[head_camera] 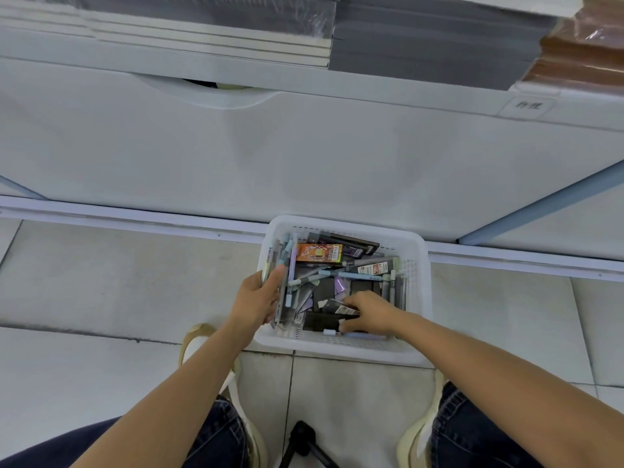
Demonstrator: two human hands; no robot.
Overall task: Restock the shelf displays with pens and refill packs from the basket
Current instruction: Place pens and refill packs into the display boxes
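Observation:
A white plastic basket sits on the tiled floor against the base of the shelf unit. It holds several pens and dark refill packs, with an orange pack near its far side. My left hand grips a bundle of pens at the basket's left edge. Inside the basket's near right part, my right hand curls its fingers around a dark refill pack.
The white cabinet front of the shelf unit rises just behind the basket. Stacked grey notebooks and brown ones lie on the shelf above. My knees and shoes frame a black tripod at the bottom.

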